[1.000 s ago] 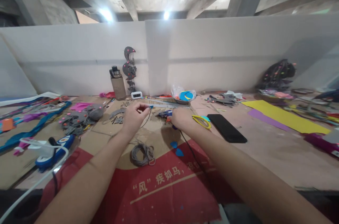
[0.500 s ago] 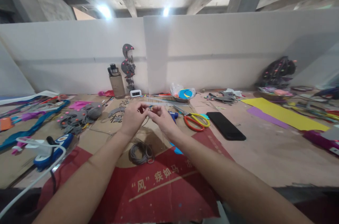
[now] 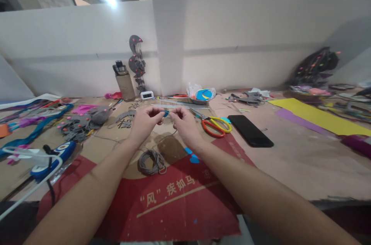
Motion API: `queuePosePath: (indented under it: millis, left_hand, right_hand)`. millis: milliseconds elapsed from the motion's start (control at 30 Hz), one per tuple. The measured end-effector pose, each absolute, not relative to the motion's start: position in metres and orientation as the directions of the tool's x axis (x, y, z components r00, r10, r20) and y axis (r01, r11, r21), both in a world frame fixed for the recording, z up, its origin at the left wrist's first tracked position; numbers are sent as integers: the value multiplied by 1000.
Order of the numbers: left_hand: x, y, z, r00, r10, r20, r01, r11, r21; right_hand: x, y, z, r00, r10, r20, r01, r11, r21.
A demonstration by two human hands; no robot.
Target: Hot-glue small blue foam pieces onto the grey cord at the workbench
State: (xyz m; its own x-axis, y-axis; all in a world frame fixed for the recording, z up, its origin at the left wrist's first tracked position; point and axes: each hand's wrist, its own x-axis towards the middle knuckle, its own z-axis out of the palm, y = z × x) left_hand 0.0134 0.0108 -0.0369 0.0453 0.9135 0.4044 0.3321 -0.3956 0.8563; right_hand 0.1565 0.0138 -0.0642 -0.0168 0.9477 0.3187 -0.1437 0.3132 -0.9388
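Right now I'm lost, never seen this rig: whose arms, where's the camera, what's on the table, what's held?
No machine: these are a person's bare arms, seen from one camera worn on their head. The left hand pinches a small blue piece. A thin cord runs up to the right hand; its exact grip is unclear. Nearby lie a coil of grey cord on printed cardboard, scissors and a black phone; a bottle stands behind.

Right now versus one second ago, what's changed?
Right hand came off the blue tool, now out of sight, and moved left toward the left hand, a small blue piece between them. Scissors, mostly covered before, now show. Cord coil, phone and bottle stayed put.
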Motion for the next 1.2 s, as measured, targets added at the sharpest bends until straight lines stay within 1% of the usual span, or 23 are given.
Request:
queuePosePath:
  millis: [100,267,467,800,967,1100,1200]
  left_hand:
    - [15,10,-37,43,927,372,271,-369,889]
    - [16,12,-39,32,938,345,180,-345,921]
    - [16,13,-41,47,936,348,109,-351,930]
    - [16,11,-41,41,942,333,90,-336,938]
    - [16,11,-41,53,940,337,61,-340,938]
    - [17,12,-41,61,948,314,8,-315,949]
    - [19,11,-41,73,960,269,-51,-266,963]
  right_hand:
    - [161,16,-64,17,935,355,-56,356,-933]
    - [162,13,-62,13,926,376,4,376,-927]
    - [162,8,-58,45,923,381,43,380,-924]
    - [164,8,-56,20,912,409,74,407,-911]
    - [164,7,-54,16,912,411,119,406,-906]
    - [163,3,-51,26,914,405,131,398,-908]
    - [162,1,-50,16,918,397,113,393,-913]
